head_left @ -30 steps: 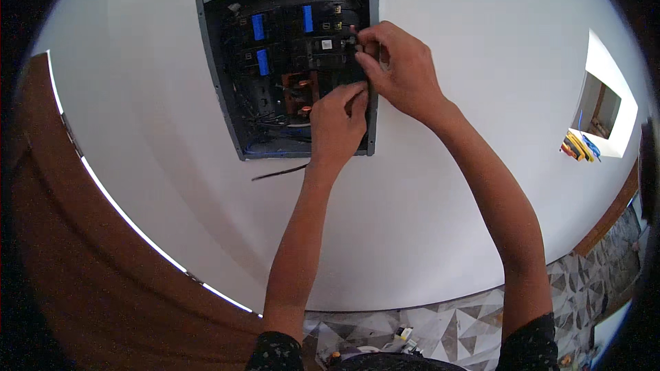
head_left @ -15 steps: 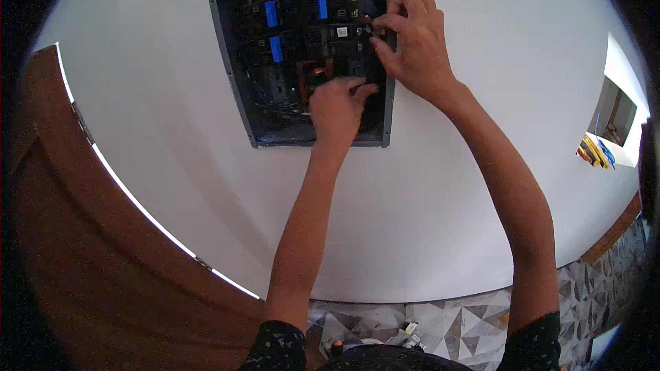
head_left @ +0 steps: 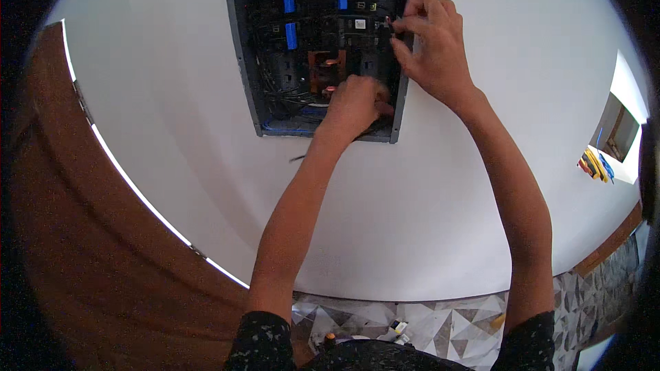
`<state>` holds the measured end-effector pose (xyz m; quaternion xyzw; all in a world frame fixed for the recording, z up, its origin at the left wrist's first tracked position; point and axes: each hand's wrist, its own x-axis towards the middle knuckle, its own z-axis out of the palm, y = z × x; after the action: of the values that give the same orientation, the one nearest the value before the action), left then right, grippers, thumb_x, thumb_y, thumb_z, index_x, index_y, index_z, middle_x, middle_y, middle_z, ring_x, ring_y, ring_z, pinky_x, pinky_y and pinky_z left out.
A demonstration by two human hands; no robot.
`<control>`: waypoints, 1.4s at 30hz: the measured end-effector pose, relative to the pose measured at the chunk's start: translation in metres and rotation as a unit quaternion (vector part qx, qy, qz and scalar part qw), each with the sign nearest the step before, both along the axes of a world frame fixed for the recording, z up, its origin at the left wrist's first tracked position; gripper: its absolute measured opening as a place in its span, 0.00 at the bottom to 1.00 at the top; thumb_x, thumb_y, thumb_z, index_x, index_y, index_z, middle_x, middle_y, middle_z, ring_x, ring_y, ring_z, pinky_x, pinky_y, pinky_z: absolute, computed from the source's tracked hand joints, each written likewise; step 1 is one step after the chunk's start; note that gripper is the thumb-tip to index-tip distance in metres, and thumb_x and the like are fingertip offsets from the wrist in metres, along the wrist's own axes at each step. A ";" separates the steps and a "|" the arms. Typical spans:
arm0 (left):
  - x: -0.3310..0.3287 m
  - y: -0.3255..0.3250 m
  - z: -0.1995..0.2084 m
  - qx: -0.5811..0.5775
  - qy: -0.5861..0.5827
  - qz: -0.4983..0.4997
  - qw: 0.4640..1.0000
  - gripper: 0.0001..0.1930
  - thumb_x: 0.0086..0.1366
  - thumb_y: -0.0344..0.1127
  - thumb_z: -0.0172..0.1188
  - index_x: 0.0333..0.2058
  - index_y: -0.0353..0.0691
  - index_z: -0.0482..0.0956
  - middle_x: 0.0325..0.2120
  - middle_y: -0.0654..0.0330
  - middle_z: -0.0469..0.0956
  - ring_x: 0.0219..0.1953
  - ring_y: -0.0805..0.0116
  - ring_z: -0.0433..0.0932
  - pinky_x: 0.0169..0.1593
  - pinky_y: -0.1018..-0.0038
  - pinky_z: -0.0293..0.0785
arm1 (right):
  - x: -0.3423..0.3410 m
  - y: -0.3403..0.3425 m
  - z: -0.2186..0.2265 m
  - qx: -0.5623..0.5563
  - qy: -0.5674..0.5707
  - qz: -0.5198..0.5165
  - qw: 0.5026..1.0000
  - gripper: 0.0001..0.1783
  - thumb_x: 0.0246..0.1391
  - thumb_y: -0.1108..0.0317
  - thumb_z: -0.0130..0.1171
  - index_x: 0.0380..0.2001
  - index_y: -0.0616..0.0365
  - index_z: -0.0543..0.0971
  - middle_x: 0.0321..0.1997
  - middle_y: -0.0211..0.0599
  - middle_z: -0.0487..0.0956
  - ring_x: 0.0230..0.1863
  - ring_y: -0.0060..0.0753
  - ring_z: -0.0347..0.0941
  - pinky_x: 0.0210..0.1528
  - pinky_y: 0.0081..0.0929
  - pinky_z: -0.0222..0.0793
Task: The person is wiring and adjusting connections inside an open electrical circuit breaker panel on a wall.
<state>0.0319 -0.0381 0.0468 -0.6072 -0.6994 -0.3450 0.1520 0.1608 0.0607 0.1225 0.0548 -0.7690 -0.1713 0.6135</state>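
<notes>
A grey-framed electrical panel box (head_left: pixel 245 89) is set into the white wall. Inside sit several black circuit breakers, some with blue handles (head_left: pixel 291 36), and a copper-coloured bus bar piece (head_left: pixel 316 75) in the middle. My right hand (head_left: pixel 440 48) is at the box's right edge, its thumb and fingers pinched on a thin dark wire (head_left: pixel 388 22) beside the breakers. Low in the box, my left hand (head_left: pixel 354 104) has its fingers curled together near the lower right corner. A black wire (head_left: pixel 297 159) runs from that hand behind my left wrist, its end sticking out.
Dark wires (head_left: pixel 282 99) lie bunched in the lower left of the box. A brown door (head_left: pixel 124 233) stands at the left. Yellow and blue hand tools (head_left: pixel 597 165) are by a wall opening (head_left: pixel 619 127) at the right. Small items (head_left: pixel 397 331) lie low on the patterned floor (head_left: pixel 454 323).
The box has shifted right and slightly up in view. My left hand has moved lower right inside it, fingers now curled, and a black wire end shows by my wrist. My right hand keeps its pinch.
</notes>
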 end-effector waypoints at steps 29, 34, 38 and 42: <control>0.004 0.030 -0.011 0.287 -0.063 -0.110 0.950 0.13 0.60 0.25 0.56 0.45 0.35 0.77 0.37 0.45 0.79 0.42 0.42 0.77 0.45 0.57 0.73 | -0.023 -0.001 -0.009 0.040 0.086 -0.084 0.992 0.10 0.33 0.79 0.61 0.25 0.57 0.81 0.50 0.38 0.72 0.51 0.43 0.64 0.49 0.42 0.58; -0.003 0.034 -0.011 0.307 -0.120 -0.180 0.927 0.15 0.63 0.25 0.54 0.49 0.35 0.78 0.42 0.46 0.80 0.47 0.48 0.79 0.48 0.60 0.74 | -0.011 0.001 -0.007 0.072 0.076 -0.076 0.992 0.12 0.36 0.75 0.66 0.30 0.55 0.85 0.50 0.33 0.75 0.54 0.42 0.64 0.53 0.40 0.57; 0.002 0.034 -0.012 0.276 -0.161 -0.170 0.932 0.16 0.63 0.25 0.54 0.50 0.36 0.79 0.44 0.46 0.80 0.48 0.51 0.80 0.49 0.62 0.74 | -0.011 0.010 -0.004 0.083 0.069 -0.061 0.992 0.13 0.36 0.74 0.66 0.31 0.52 0.86 0.50 0.28 0.76 0.56 0.45 0.64 0.55 0.45 0.56; -0.001 0.032 -0.013 0.304 -0.088 -0.150 0.937 0.13 0.61 0.25 0.57 0.45 0.36 0.81 0.39 0.46 0.81 0.43 0.49 0.81 0.46 0.63 0.75 | -0.011 0.005 -0.002 0.087 0.030 -0.039 0.995 0.14 0.36 0.79 0.66 0.31 0.55 0.86 0.50 0.28 0.78 0.56 0.42 0.65 0.57 0.40 0.57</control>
<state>0.0310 -0.0064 0.0341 -0.5968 -0.4731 -0.6120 0.2133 0.1497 0.0654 0.1205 0.0728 -0.7343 -0.2623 0.6219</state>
